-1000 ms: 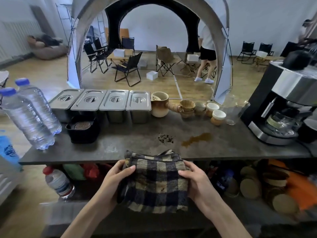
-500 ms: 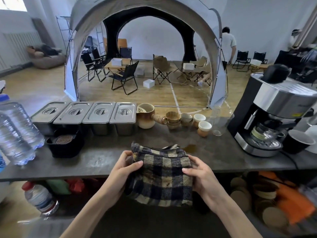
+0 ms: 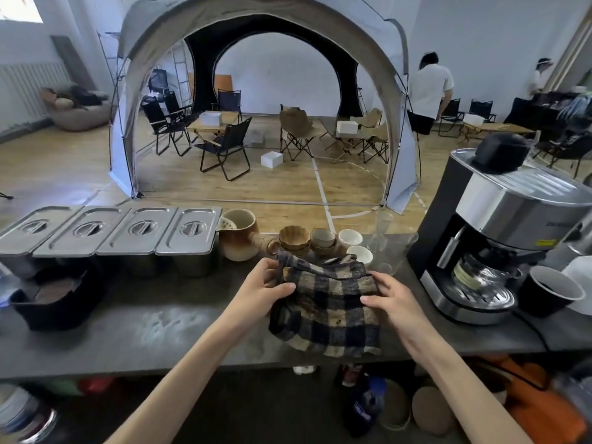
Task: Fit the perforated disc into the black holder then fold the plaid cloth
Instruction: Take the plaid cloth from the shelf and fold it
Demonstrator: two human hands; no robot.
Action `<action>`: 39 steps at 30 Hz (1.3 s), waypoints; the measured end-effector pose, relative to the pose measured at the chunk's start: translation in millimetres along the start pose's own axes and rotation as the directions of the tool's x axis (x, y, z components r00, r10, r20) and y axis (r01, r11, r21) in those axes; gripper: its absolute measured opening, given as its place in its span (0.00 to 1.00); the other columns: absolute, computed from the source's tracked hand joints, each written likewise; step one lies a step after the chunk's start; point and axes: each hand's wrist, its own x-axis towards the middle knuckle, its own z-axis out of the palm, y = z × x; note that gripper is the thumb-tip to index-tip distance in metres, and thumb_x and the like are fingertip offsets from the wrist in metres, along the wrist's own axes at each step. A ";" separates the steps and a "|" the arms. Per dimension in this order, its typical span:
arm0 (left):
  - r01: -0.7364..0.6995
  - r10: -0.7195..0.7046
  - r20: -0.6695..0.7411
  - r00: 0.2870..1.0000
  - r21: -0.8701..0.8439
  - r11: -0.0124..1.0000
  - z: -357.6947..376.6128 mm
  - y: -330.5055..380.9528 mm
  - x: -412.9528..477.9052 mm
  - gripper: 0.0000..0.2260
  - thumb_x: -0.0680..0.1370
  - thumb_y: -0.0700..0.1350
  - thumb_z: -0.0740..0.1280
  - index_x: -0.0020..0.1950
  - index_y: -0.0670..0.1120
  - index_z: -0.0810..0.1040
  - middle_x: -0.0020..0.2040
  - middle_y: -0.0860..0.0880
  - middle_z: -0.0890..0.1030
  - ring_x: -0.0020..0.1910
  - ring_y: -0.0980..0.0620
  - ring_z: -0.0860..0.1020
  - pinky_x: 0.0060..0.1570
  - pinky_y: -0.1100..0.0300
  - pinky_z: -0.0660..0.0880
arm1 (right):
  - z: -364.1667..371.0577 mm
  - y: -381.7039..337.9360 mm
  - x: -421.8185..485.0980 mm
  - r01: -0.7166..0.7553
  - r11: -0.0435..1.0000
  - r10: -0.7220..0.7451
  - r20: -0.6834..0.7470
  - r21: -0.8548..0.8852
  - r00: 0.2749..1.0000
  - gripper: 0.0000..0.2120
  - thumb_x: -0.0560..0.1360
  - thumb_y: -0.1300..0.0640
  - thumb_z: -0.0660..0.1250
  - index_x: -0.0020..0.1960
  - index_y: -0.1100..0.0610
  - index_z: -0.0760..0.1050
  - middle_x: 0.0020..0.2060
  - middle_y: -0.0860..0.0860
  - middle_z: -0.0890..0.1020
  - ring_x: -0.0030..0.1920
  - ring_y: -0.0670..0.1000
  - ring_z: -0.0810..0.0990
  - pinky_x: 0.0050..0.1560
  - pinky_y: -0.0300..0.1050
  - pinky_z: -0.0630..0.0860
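The plaid cloth [image 3: 330, 309], dark blue and beige, is bunched into a folded wad over the grey counter [image 3: 166, 328]. My left hand [image 3: 262, 288] grips its left edge, thumb on top. Its right edge is pinched by my right hand [image 3: 389, 299]. The cloth's lower part hangs past the counter's front edge. At the far left stands the black holder [image 3: 61, 310] with the perforated disc [image 3: 56, 288] lying in its top; both are blurred.
Several lidded steel pans [image 3: 189, 233] line the back left. A ceramic jug [image 3: 238, 233], stacked small cups [image 3: 320, 241] and a glass [image 3: 379, 235] stand behind the cloth. A coffee machine [image 3: 499, 245] and a black cup [image 3: 551, 290] occupy the right. Bottles sit under the counter.
Both hands have carried the cloth up and forward over the counter, toward the cups. The view has swung up and right, pushing the holder to the left edge.
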 end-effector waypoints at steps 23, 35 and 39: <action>-0.145 -0.085 0.245 0.966 0.781 0.608 21.7 -34.9 62.4 0.30 0.75 0.40 0.68 0.76 0.48 0.62 0.66 0.45 0.70 0.67 0.45 0.69 0.62 0.61 0.65 | -15.8 50.5 47.7 0.381 0.422 -0.262 0.292 -0.823 0.920 0.27 0.78 0.57 0.62 0.76 0.53 0.59 0.74 0.48 0.65 0.67 0.49 0.64 0.69 0.42 0.57; -0.083 -0.150 0.234 0.961 0.756 0.650 -7.6 -21.4 45.5 0.30 0.74 0.40 0.68 0.75 0.48 0.63 0.62 0.46 0.69 0.62 0.47 0.71 0.54 0.62 0.67 | 4.7 55.1 47.3 0.493 0.351 -0.282 0.412 -0.796 0.866 0.28 0.78 0.54 0.62 0.76 0.54 0.58 0.73 0.49 0.67 0.56 0.41 0.60 0.65 0.38 0.57; -0.070 -0.173 0.236 0.956 0.761 0.645 -15.1 -22.7 39.9 0.30 0.76 0.41 0.69 0.76 0.48 0.62 0.59 0.48 0.67 0.60 0.48 0.71 0.53 0.63 0.65 | 10.9 54.5 43.9 0.496 0.355 -0.262 0.424 -0.793 0.867 0.28 0.79 0.53 0.61 0.76 0.54 0.57 0.74 0.49 0.65 0.53 0.42 0.62 0.62 0.36 0.57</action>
